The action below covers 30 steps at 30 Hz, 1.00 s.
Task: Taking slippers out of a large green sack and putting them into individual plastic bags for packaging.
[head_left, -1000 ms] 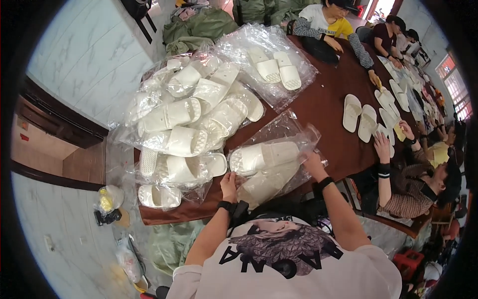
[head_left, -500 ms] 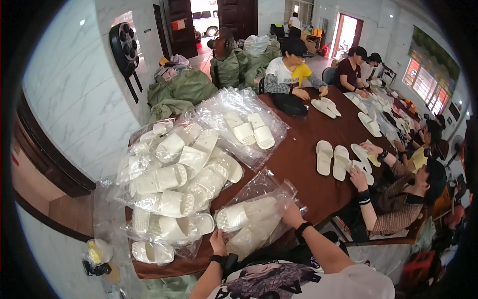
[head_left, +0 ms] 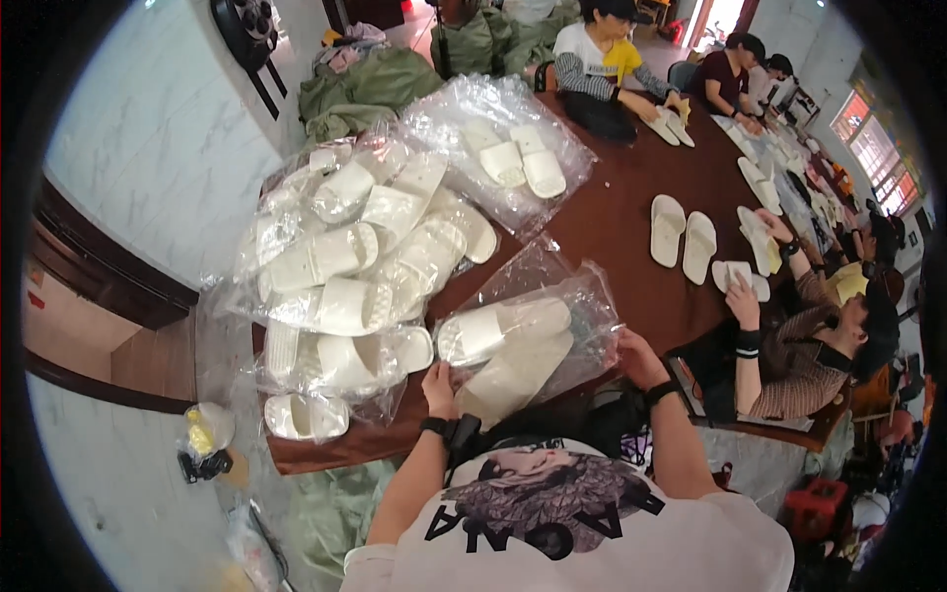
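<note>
A pair of cream slide slippers lies inside a clear plastic bag at the near edge of the brown table. My left hand is closed on the bag's left side, beside the slippers. At the bag's right end, my right hand pinches the film, apart from the slippers. To the left is a heap of bagged cream slippers. Beyond my hands, another bagged pair rests on the table.
A brown tabletop stretches away to the right. On my right a co-worker handles slippers, beside a loose pair. Another person works at the far side. Green sacks are piled behind the table.
The view has tilted downward. My right hand has moved rightward to the bag's end, and the film is spread wider. My left hand keeps its hold on the other side.
</note>
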{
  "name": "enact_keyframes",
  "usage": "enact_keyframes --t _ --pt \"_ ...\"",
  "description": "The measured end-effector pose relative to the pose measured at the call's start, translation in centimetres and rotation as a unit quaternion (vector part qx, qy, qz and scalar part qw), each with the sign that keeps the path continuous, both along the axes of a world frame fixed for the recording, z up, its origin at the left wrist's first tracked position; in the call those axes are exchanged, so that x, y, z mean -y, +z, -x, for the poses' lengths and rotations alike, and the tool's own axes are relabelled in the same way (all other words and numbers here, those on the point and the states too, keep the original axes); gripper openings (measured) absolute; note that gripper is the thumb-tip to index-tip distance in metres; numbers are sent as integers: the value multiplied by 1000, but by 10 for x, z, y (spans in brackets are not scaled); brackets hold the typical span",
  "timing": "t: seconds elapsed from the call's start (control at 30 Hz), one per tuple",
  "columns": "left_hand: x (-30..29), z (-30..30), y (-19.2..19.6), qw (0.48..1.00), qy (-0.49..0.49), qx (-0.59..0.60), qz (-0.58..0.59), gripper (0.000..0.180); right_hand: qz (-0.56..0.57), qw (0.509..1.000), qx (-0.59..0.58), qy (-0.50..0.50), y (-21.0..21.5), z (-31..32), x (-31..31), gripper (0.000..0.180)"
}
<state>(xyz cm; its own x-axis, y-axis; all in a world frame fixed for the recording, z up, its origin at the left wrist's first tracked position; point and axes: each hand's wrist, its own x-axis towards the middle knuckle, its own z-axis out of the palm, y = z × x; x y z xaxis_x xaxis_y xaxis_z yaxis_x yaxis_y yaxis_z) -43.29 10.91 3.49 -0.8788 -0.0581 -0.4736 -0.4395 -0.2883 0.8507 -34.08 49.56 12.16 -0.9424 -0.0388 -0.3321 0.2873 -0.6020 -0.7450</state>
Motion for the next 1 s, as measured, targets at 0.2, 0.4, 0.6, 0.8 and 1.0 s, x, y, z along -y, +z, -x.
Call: enact_keyframes --t 0.2,0.4,0.6,0.8,1.0 --pt "2 -3 -1 1000 2 24 20 21 -85 984 11 -155 0 23 -5 23" --pt "6 -3 -18 998 24 23 -50 20 -329 940 -23 89 -20 66 14 26" --pt "12 -3 -14 997 -28 12 -68 22 -369 915 38 158 -42 83 18 34" --pt "16 -9 -4 995 -38 10 -88 21 -315 935 50 158 -28 82 48 44" --pt "2 -7 1 996 44 33 -68 17 -178 977 113 14 -3 73 -6 34"
